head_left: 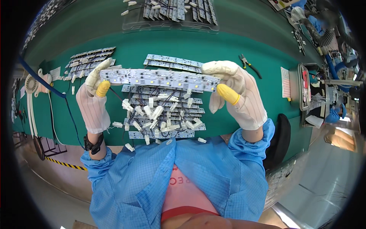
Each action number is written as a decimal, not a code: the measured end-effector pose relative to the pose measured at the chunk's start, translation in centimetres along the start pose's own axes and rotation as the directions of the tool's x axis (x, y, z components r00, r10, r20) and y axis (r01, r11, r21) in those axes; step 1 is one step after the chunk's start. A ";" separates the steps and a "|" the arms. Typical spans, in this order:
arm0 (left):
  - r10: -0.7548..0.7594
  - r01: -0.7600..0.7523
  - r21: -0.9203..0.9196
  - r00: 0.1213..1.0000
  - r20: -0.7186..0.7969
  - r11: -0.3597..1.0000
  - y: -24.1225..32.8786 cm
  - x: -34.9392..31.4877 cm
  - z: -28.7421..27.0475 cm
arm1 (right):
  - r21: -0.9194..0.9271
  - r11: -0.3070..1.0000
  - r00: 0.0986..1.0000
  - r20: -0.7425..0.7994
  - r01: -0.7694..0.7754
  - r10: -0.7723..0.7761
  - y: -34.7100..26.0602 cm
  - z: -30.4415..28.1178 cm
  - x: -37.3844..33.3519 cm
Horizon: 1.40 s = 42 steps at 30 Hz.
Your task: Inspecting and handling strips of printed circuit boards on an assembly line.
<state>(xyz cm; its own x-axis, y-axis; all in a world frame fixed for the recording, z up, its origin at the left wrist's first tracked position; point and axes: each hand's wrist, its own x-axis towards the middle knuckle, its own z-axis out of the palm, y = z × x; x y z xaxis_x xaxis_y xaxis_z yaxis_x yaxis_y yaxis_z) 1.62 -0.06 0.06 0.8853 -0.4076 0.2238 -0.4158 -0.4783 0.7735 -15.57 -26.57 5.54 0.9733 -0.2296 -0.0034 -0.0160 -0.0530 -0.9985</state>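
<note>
A long LED circuit board strip [160, 79] is held up level over the bench, its small yellowish LEDs and components facing me. My left hand [93, 107], in a white glove with a yellow cot on the thumb, pinches its left end. At the right end, my right hand [242, 99], gloved the same way, grips between thumb and fingers. Beneath the raised strip lie several more LED strips [194, 110] in rows, with dark wires and white plug connectors [156, 112] heaped over them. Just beyond it rest further strips [173, 59], partly hidden by the held one.
Another group of LED strips [91, 53] lies at the left on the green mat [129, 44]. A clear plastic tray [171, 27] of strips stands at the back. Pliers [250, 66] lie at right, near a metal-rimmed tray [304, 87]. A blue cable [42, 81] hangs at left.
</note>
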 end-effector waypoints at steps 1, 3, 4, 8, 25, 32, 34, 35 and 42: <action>0.039 -0.039 -0.066 0.999 -0.011 0.997 0.2 -0.3 0.0 | 0.005 1.000 1.000 0.013 0.003 -0.003 0.1 -0.2 0.1; -0.007 0.004 -0.449 1.000 -0.006 0.893 0.8 -0.8 0.7 | -0.031 0.998 0.998 -0.035 -0.053 0.052 0.5 -0.4 0.5; 0.065 -0.042 -0.574 0.998 0.020 0.818 1.1 -1.1 0.7 | -0.049 0.992 0.990 -0.077 -0.118 0.114 -0.1 0.0 0.8; 0.341 -0.101 -0.751 0.924 0.172 0.653 0.5 -1.2 0.4 | -0.024 0.998 0.998 -0.022 -0.060 0.060 3.7 -1.1 2.0; -0.012 0.017 -0.124 0.999 0.045 0.992 0.4 0.5 0.9 | -0.196 0.977 0.994 -0.080 -0.084 0.070 1.4 0.4 0.7; 0.227 -0.238 0.214 0.971 0.074 0.947 -0.9 -0.6 -0.4 | 0.440 0.884 0.986 0.030 -0.161 0.164 4.1 -0.6 1.0; 0.190 -0.208 0.214 0.976 0.102 0.954 -0.1 -0.3 -0.1 | 0.413 0.900 0.990 0.021 -0.138 0.142 4.6 -0.7 1.2; -0.167 0.293 -0.347 0.922 0.350 0.891 1.5 0.0 -0.2 | 0.404 0.907 0.992 0.010 -0.121 0.128 4.7 -0.6 1.3; 0.047 0.147 -0.605 0.955 0.293 0.783 -2.0 3.0 0.9 | 0.073 0.997 1.000 -0.015 -0.002 0.003 3.9 0.7 2.8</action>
<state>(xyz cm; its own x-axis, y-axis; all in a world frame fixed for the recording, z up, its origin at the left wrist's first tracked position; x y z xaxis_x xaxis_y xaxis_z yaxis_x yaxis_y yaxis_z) 4.90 -1.07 -1.34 0.7647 -0.6398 0.0768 -0.0698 0.0362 0.9969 -12.80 -26.74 1.61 0.9698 -0.2439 -0.0060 -0.0015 0.0189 -0.9998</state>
